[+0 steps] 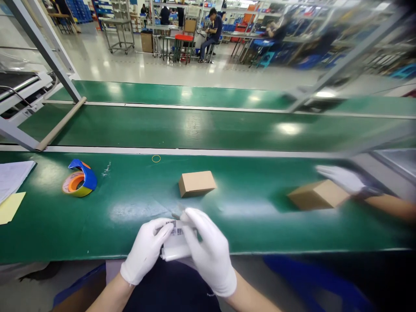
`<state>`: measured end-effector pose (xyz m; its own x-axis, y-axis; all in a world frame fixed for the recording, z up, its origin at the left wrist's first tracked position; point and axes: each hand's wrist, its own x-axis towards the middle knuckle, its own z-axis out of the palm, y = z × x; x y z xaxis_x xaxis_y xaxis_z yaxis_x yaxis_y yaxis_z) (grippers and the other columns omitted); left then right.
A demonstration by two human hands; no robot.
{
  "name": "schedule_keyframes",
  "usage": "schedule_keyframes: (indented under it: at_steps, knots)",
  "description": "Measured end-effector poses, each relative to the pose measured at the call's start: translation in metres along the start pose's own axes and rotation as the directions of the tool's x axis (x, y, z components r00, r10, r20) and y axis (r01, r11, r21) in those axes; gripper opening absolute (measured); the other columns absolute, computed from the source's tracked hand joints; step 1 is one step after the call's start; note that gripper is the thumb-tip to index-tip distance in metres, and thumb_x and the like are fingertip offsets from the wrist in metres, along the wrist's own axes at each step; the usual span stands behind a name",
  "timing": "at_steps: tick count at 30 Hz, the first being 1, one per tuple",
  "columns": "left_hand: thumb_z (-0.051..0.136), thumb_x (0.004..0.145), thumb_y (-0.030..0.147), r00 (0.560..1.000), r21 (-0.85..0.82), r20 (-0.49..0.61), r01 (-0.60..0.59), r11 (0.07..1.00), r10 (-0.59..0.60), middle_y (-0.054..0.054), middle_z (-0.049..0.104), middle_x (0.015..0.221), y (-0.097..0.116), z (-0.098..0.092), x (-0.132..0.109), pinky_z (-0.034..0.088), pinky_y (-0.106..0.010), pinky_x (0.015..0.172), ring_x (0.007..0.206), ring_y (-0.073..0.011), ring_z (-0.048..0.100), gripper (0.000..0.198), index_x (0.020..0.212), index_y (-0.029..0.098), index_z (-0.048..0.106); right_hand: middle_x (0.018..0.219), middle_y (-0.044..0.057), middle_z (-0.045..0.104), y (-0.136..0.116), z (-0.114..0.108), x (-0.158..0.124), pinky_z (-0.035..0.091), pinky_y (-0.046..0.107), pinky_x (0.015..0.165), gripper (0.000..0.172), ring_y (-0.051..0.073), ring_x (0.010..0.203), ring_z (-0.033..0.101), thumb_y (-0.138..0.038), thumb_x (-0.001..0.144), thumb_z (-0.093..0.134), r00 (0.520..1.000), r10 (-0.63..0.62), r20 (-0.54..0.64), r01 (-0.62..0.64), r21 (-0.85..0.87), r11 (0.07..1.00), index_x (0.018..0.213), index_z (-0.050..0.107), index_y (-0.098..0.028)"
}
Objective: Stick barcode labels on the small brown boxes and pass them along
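Both gloved hands, left [146,249] and right [209,253], grip closed on a white packet [175,247], its barcode label unreadable.

Both hands [178,251] grip white label sheet [175,245], box [196,183] nr.

A long green counter [130,225] runs across the view, glossy under the lights. On it, near the middle, lies a small closed cardboard box [196,183]. Well to its right sits a second cardboard box [316,195], blurred. Toward the left end rests a tape roll [79,178] in a blue and orange holder. At the far left edge lie white papers [13,177] and a yellow sheet [9,207]. A thin rubber band [156,158] lies near the far edge.
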<state>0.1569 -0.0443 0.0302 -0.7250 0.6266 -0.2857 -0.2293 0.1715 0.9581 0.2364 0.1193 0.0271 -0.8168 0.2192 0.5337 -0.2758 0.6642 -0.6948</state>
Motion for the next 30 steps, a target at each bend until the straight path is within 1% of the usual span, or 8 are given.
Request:
schedule_keyframes:
  at_steps: [3,6,12,15,20,24,27,30]
  knots:
    - [0.058,0.101,0.04,1.0,0.002,0.014,-0.002,1.0,0.002,-0.007,0.078,0.113,0.001,0.002,0.0,0.055,-0.033,0.091,0.104,-0.0254,0.071,0.03,0.114,0.021,0.078,0.126,0.004,0.069,-0.001,0.008,0.0,0.061,0.038,0.092,0.065,0.022,0.105,0.07,-0.003,0.099,0.052,0.994,0.095,0.049,-0.098,0.064,0.993,0.154,0.044,-0.036]
    - [0.06,0.101,0.039,0.999,-0.031,0.035,0.001,1.0,0.0,-0.007,0.078,0.11,0.002,0.001,0.001,0.056,-0.032,0.088,0.1,-0.0237,0.071,0.029,0.114,0.021,0.078,0.13,0.003,0.068,0.002,0.012,0.0,0.062,0.035,0.092,0.067,0.02,0.101,0.071,-0.002,0.098,0.051,0.991,0.116,0.066,-0.122,0.084,0.989,0.155,0.044,-0.038]
    - [0.077,0.089,0.036,0.979,-0.307,0.203,0.099,0.946,-0.036,-0.01,0.077,0.109,-0.004,-0.002,0.008,0.056,-0.037,0.09,0.103,-0.0276,0.071,0.036,0.12,0.017,0.075,0.126,0.007,0.07,0.016,0.015,-0.001,0.061,0.044,0.097,0.059,0.025,0.108,0.07,-0.004,0.1,0.051,0.996,0.0,0.088,-0.001,0.015,1.0,0.151,0.049,-0.031]
    - [0.081,0.085,0.036,0.965,-0.409,0.255,0.168,0.897,-0.064,-0.013,0.078,0.109,-0.008,-0.001,0.015,0.055,-0.04,0.093,0.102,-0.0288,0.073,0.041,0.12,0.016,0.075,0.119,0.008,0.071,0.018,0.014,0.0,0.06,0.046,0.096,0.054,0.026,0.108,0.069,-0.002,0.099,0.05,0.992,-0.045,0.122,0.037,0.065,0.997,0.146,0.053,-0.029]
    - [0.074,0.09,0.04,0.956,-0.337,0.274,0.199,0.92,-0.106,-0.012,0.078,0.116,-0.004,-0.006,0.03,0.054,-0.044,0.099,0.112,-0.0321,0.07,0.037,0.12,0.019,0.077,0.117,0.009,0.069,0.022,-0.014,0.027,0.063,0.038,0.089,0.039,0.023,0.102,0.07,-0.011,0.1,0.054,0.969,0.235,0.081,-0.246,0.174,0.954,0.136,0.059,-0.027]
    - [0.07,0.093,0.042,0.948,-0.251,0.285,0.215,0.944,-0.14,-0.011,0.076,0.122,-0.008,-0.022,0.041,0.055,-0.044,0.1,0.116,-0.034,0.069,0.035,0.12,0.021,0.077,0.117,0.009,0.071,0.045,-0.052,0.072,0.063,0.038,0.086,0.034,0.023,0.096,0.072,-0.021,0.097,0.063,0.882,0.467,-0.069,-0.459,0.101,0.882,0.131,0.062,-0.024]
    - [0.07,0.093,0.043,0.939,-0.176,0.282,0.253,0.951,-0.197,-0.009,0.076,0.126,-0.018,-0.038,0.049,0.054,-0.043,0.102,0.118,-0.0337,0.068,0.035,0.122,0.023,0.076,0.116,0.008,0.071,0.063,-0.069,0.1,0.063,0.036,0.08,0.04,0.019,0.081,0.071,-0.021,0.093,0.065,0.86,0.505,-0.068,-0.5,0.079,0.862,0.133,0.06,-0.023]
    - [0.07,0.092,0.044,0.916,-0.141,0.293,0.325,0.935,-0.274,-0.008,0.075,0.128,-0.025,-0.05,0.057,0.054,-0.043,0.103,0.118,-0.0341,0.068,0.037,0.123,0.025,0.076,0.114,0.006,0.071,0.076,-0.069,0.114,0.061,0.034,0.084,0.039,0.017,0.081,0.07,-0.018,0.092,0.062,0.869,0.494,-0.019,-0.492,0.048,0.869,0.13,0.061,-0.024]
